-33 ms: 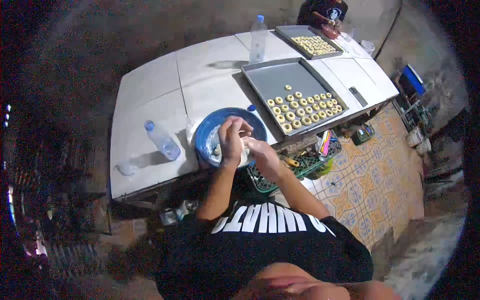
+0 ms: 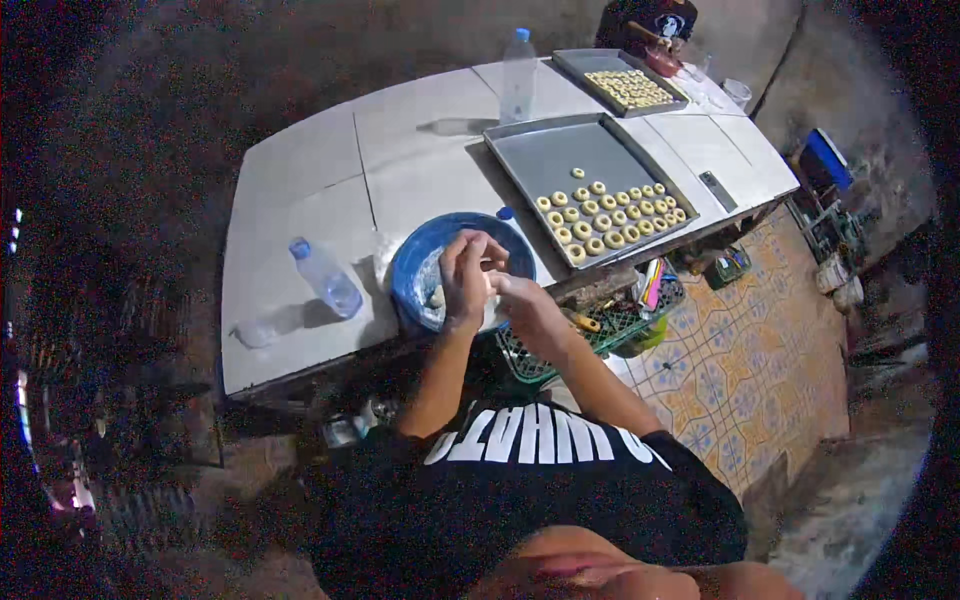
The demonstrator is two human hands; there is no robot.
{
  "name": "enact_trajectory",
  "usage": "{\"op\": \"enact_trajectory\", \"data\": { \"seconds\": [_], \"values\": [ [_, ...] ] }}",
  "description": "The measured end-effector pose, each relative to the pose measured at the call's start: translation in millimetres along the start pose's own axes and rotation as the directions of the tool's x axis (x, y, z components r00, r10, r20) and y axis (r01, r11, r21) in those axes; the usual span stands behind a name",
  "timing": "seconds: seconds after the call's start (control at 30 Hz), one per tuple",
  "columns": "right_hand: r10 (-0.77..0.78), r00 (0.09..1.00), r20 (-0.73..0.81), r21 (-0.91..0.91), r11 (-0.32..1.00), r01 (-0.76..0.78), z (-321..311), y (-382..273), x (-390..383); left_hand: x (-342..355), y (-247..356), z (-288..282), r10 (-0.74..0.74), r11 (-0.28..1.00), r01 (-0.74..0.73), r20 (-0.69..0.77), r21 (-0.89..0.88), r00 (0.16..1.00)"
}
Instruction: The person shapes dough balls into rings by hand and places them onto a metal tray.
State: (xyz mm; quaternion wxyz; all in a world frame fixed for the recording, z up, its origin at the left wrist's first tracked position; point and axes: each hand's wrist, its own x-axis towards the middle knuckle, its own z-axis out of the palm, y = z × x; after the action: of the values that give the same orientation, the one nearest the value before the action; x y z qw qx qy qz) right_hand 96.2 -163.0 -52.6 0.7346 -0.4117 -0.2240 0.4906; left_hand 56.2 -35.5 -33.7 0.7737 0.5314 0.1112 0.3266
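Over a blue basin [image 2: 400, 262] dusted with white powder, my two hands meet. My left hand [image 2: 464, 275] is curled, its fingers bent toward the right. Pressed against its palm side are the fingers of my right hand [image 2: 530, 315], closed together. Whatever lies between them is hidden. A small pale lump of dough [image 2: 436, 298] rests in the basin beside my left hand. To the right, a grey metal tray [image 2: 560, 155] holds rows of small ring-shaped dough pieces [image 2: 591, 208], gathered in its near part.
A clear bottle [image 2: 326, 278] stands left of the basin, a taller bottle [image 2: 518, 80] behind the tray. A blue cap [image 2: 504, 213] and a phone [image 2: 716, 190] lie on the white table [image 2: 300, 200]. Another person [image 2: 650, 25] works beyond a second filled tray [image 2: 580, 65]. A green crate [image 2: 525, 365] is below.
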Motion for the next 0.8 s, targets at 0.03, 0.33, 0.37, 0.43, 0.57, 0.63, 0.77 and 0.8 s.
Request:
{"op": "enact_trajectory", "data": {
  "seconds": [0.03, 0.33, 0.37, 0.43, 0.57, 0.63, 0.77, 0.8],
  "values": [
    [-0.002, 0.991, -0.132, 0.043, 0.999, 0.007, 0.4, 2.6, -0.4, 0.1, -4.4, 0.8, 0.031, 0.999, -0.031, -0.004, -0.039, 1.000],
    [-0.298, 0.954, -0.035, -0.386, 0.885, 0.262, -10.1, 25.7, 10.3, -3.1, -12.4, -10.1, -0.183, 0.897, 0.177, 0.023, -0.406, 0.983],
    [-0.230, 0.972, -0.042, -0.272, 0.939, 0.211, -7.9, 30.8, 7.9, -0.5, -15.8, -16.7, -0.182, 0.917, 0.175, 0.015, -0.360, 0.983],
    [-0.135, 0.989, -0.063, -0.196, 0.973, 0.120, -6.4, 32.1, 7.1, 2.3, -17.5, -21.4, -0.183, 0.933, 0.177, 0.011, -0.314, 0.983],
    [-0.033, 0.997, -0.067, 0.108, 0.993, 0.040, 6.4, 13.1, 5.3, 1.7, -14.3, -18.0, -0.170, 0.954, 0.166, 0.007, -0.249, 0.985],
    [-0.087, 0.994, -0.072, 0.088, 0.992, 0.094, 10.9, 3.5, 7.4, 1.1, -11.5, -10.7, -0.169, 0.940, 0.164, 0.009, -0.299, 0.986],
    [-0.147, 0.983, -0.110, -0.069, 0.988, 0.140, -10.5, 22.8, 13.7, 0.4, -23.6, -12.8, -0.202, 0.860, 0.203, 0.053, -0.469, 0.978],
    [-0.142, 0.983, -0.119, -0.188, 0.975, 0.118, -11.9, 25.4, 13.7, 1.0, -27.0, -16.4, -0.203, 0.860, 0.204, 0.053, -0.468, 0.978]
  ]
}}
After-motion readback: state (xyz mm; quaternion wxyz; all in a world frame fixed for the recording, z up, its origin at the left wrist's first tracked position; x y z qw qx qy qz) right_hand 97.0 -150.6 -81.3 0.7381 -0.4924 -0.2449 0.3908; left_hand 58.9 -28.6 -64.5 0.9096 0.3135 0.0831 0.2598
